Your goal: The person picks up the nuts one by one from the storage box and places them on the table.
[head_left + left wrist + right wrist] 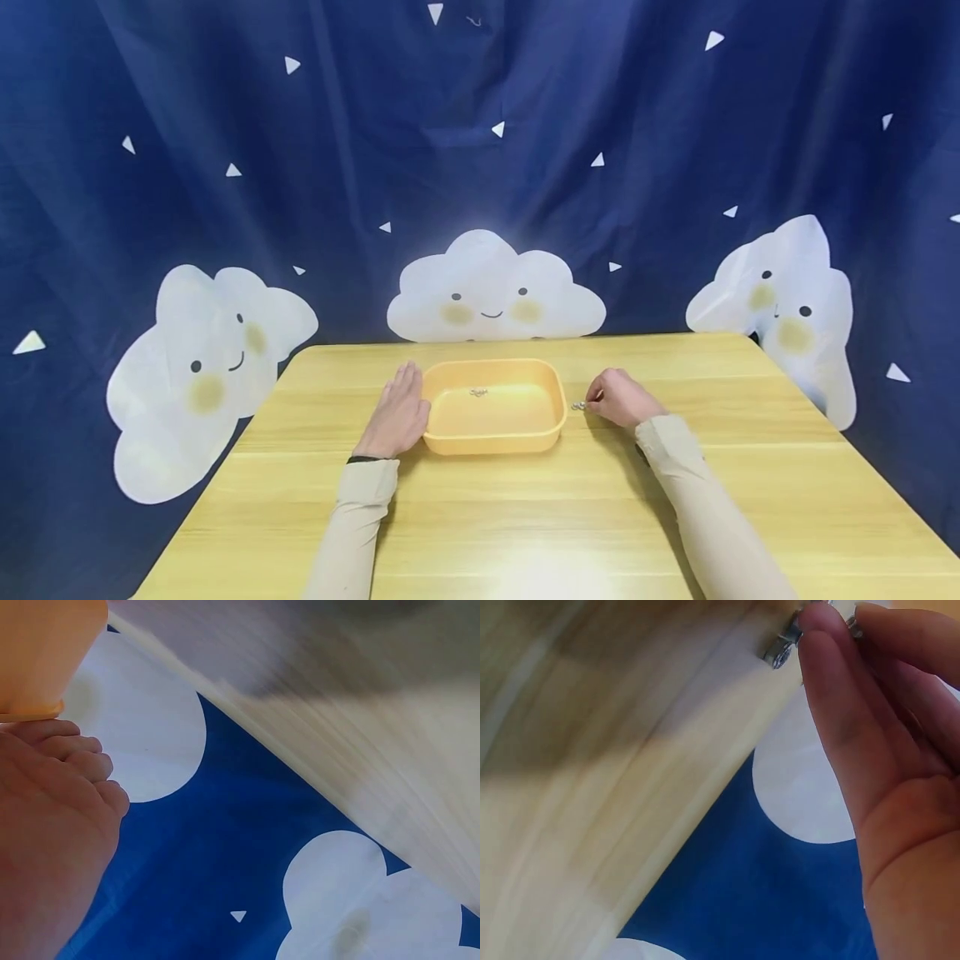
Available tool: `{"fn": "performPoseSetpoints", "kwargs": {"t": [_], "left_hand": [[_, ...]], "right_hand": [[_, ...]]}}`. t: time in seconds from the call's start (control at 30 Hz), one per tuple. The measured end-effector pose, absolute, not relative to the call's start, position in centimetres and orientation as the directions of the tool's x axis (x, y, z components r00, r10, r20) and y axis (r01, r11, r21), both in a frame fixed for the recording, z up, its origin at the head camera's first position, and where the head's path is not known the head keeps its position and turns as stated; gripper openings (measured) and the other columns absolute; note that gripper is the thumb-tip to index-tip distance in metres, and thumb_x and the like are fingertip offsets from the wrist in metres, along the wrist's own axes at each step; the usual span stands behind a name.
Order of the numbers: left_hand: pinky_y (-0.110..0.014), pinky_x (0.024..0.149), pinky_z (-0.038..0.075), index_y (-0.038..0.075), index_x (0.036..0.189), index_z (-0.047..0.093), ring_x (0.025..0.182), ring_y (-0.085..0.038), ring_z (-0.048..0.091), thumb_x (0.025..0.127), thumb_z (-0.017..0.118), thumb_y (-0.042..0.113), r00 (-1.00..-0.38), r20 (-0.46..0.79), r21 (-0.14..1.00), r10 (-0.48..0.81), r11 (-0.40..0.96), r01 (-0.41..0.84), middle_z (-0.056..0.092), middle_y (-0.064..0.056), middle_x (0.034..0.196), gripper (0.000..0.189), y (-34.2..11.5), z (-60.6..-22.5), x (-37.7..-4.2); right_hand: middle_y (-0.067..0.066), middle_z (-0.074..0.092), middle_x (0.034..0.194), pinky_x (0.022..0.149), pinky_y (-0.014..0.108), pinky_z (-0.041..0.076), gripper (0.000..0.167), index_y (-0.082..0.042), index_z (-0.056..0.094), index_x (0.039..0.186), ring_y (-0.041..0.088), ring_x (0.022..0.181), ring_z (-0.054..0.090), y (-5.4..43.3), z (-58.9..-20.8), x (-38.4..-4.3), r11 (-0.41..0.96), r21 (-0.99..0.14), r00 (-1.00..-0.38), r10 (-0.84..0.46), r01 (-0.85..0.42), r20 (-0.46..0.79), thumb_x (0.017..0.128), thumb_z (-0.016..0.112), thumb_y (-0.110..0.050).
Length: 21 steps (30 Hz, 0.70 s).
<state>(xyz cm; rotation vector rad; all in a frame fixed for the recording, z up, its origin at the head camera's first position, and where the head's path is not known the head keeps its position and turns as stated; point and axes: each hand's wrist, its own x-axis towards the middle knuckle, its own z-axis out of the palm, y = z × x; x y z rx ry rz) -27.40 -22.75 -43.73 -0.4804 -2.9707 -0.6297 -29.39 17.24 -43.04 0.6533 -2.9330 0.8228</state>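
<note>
An orange-yellow rectangular tray (491, 444) stands on the table, with several small silvery metal pieces (478, 392) lying inside toward its back left. My left hand (396, 417) rests against the tray's left side, fingers stretched forward and thumb at the rim. In the left wrist view, part of the tray (45, 656) shows above the left hand (56, 810). Just right of the tray, my right hand (622, 398) pinches a small metal piece (853, 628) between thumb and fingers. Beside its fingertips lie more ring-like metal pieces (779, 652), partly hidden by the right hand (900, 772).
The light wooden table (495, 517) has rounded back corners. Right behind it hangs a dark blue curtain (480, 183) with white clouds and small triangles. The right forearm's sleeve (712, 508) crosses the table's right part.
</note>
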Motion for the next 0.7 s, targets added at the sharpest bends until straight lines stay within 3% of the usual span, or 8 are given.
{"fn": "performPoseSetpoints", "kwargs": {"t": [0.3,0.47,0.7], "left_hand": [[-0.063,0.130,0.015,-0.015,0.158,0.021,0.161,-0.044,0.011,0.106,0.033,0.016,-0.946,0.141,0.368,0.291,0.872,0.323,0.015,-0.032,0.170,0.061,-22.8,-44.0,-27.7],[-0.063,0.130,0.012,-0.015,0.158,0.019,0.161,-0.044,0.009,0.106,0.032,0.016,-0.943,0.142,0.386,0.300,0.861,0.332,0.012,-0.031,0.170,0.062,-22.7,-43.7,-27.7],[-0.063,0.130,0.013,-0.016,0.158,0.020,0.161,-0.045,0.010,0.106,0.033,0.016,-0.946,0.131,0.385,0.296,0.864,0.324,0.012,-0.031,0.170,0.062,-22.7,-43.7,-27.8]], "right_hand": [[0.004,0.076,0.078,0.066,0.026,0.054,0.006,-0.005,0.078,0.078,0.008,0.071,0.062,16.1,-43.3,-29.1,0.761,-0.442,-0.876,-0.457,-0.475,0.154,0.081,0.079,0.000],[-0.002,0.067,0.068,0.063,0.025,0.046,0.017,-0.008,0.073,0.067,0.009,0.065,0.052,15.5,-43.1,-29.0,0.793,-0.420,-0.888,-0.453,-0.442,0.081,0.082,0.076,0.000],[-0.005,0.064,0.067,0.064,0.025,0.047,0.022,-0.010,0.071,0.065,0.009,0.066,0.052,14.9,-43.4,-28.8,0.785,-0.382,-0.868,-0.482,-0.488,0.119,0.077,0.074,0.008]]}}
